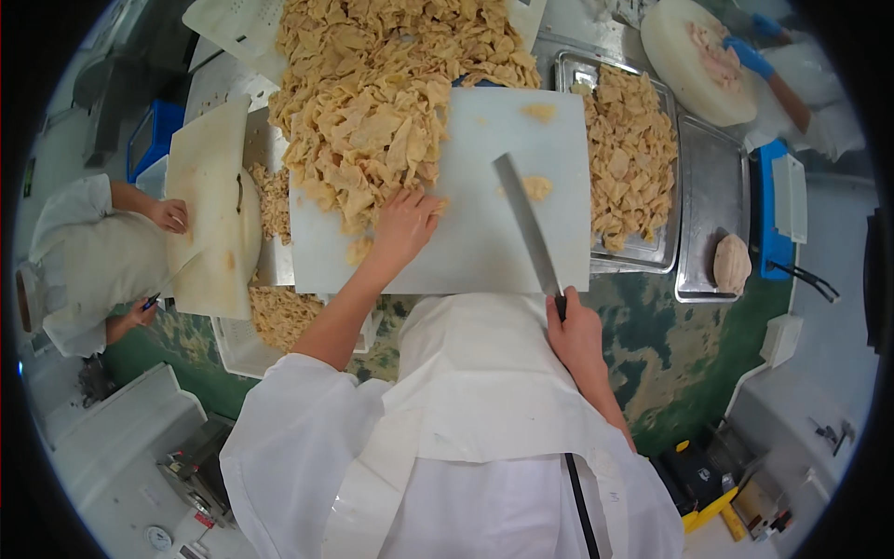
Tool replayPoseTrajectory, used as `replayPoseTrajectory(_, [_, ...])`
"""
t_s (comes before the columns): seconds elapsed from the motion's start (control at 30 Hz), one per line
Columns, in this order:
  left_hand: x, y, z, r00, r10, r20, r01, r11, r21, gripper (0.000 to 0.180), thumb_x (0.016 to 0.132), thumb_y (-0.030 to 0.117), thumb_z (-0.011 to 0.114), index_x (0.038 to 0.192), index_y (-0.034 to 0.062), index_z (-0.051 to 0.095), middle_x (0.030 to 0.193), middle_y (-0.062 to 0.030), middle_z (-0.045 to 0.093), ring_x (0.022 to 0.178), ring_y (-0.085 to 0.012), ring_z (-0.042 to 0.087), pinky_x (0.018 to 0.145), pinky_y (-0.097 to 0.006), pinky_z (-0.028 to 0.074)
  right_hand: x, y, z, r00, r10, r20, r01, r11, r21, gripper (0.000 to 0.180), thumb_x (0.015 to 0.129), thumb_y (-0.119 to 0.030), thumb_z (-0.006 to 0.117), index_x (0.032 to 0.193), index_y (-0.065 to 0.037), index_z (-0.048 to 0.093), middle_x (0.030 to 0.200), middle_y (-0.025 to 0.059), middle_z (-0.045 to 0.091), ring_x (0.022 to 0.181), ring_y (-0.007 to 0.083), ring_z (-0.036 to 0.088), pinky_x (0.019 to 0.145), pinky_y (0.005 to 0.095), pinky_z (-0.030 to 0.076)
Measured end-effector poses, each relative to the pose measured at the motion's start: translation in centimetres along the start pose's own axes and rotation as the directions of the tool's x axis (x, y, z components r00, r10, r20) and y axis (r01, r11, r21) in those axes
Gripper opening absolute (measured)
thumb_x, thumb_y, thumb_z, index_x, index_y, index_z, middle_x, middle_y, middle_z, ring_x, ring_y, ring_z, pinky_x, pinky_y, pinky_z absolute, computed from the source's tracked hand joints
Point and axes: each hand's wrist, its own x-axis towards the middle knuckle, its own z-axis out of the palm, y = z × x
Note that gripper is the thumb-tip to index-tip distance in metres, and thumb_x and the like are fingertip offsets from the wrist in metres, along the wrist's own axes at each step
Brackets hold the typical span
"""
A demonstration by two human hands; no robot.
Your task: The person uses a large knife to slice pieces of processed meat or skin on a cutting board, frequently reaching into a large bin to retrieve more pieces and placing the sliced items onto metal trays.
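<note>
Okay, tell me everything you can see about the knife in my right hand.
The knife has a long, broad, grey blade that looks like metal, with a squared-off end, and a dark handle partly hidden in your right hand, which grips it. The blade extends over the white cutting board, pointing away from you and slanting left. Whether it touches the board is hard to tell.

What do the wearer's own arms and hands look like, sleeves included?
The left hand and right hand are ungloved, with no watch showing at either wrist. A loose, white cloth left sleeve and matching right sleeve leave both forearms bare.
</note>
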Motion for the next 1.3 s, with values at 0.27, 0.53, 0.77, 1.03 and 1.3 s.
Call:
replayPoseTrajectory(0.27, [6.5,4.9,2.3,0.940,-0.321,0.112,0.295,0.607,-0.738,0.027,0.085,0.020,0.072,0.103,0.0012,0.064,0.083,-0.0117,0.067,0.077,-0.0238,0.064,0.071,-0.034,0.052,2.2,3.5,-0.8,0.967,0.168,-0.192,-0.169,0.986,0.013,0.026,0.096,-0.026,0.055,0.095,0.000,0.055,0.068,0.0244,0.062,0.066,0.0466,0.062,0.060,0.0517,0.048])
replayPoseTrajectory(0.53, [10.4,7.4,3.8,0.880,-0.237,0.410,0.474,0.418,-0.775,0.035,0.081,0.021,0.078,0.105,0.0024,0.061,0.088,-0.0107,0.065,0.072,-0.0189,0.061,0.067,-0.031,0.051,1.4,3.4,0.0,0.964,0.203,-0.171,-0.190,0.978,0.090,0.025,0.095,-0.026,0.056,0.095,-0.001,0.054,0.068,0.0237,0.062,0.069,0.0476,0.060,0.060,0.0522,0.046])
replayPoseTrajectory(0.77, [7.4,8.0,6.1,0.985,-0.075,-0.153,0.035,0.968,-0.247,0.034,0.074,0.022,0.080,0.100,0.0070,0.062,0.093,-0.0063,0.061,0.087,-0.0257,0.060,0.079,-0.039,0.049,1.6,3.1,-1.2,0.967,0.166,-0.192,-0.159,0.986,0.052,0.024,0.095,-0.026,0.056,0.090,-0.003,0.052,0.066,0.0234,0.061,0.066,0.0474,0.060,0.057,0.0535,0.045])
replayPoseTrajectory(1.03, [5.3,6.6,7.5,0.992,0.002,-0.122,-0.044,0.940,-0.339,0.016,0.076,0.007,0.073,0.090,0.0062,0.065,0.082,-0.0062,0.062,0.079,-0.0251,0.061,0.071,-0.037,0.050,1.4,2.0,-1.1,0.994,0.002,-0.111,-0.016,0.992,-0.124,0.023,0.094,-0.025,0.057,0.089,-0.004,0.051,0.061,0.0192,0.060,0.058,0.0413,0.061,0.053,0.0503,0.046])
replayPoseTrajectory(1.3, [4.4,5.2,6.5,0.989,-0.009,-0.145,-0.038,0.947,-0.320,0.018,0.069,-0.001,0.070,0.085,0.0066,0.066,0.071,-0.0067,0.059,0.065,-0.0245,0.061,0.057,-0.036,0.051,1.3,2.1,-2.3,0.995,-0.015,-0.099,-0.010,0.970,-0.244,0.021,0.095,-0.025,0.056,0.088,-0.005,0.051,0.060,0.0176,0.060,0.057,0.0400,0.061,0.051,0.0505,0.047])
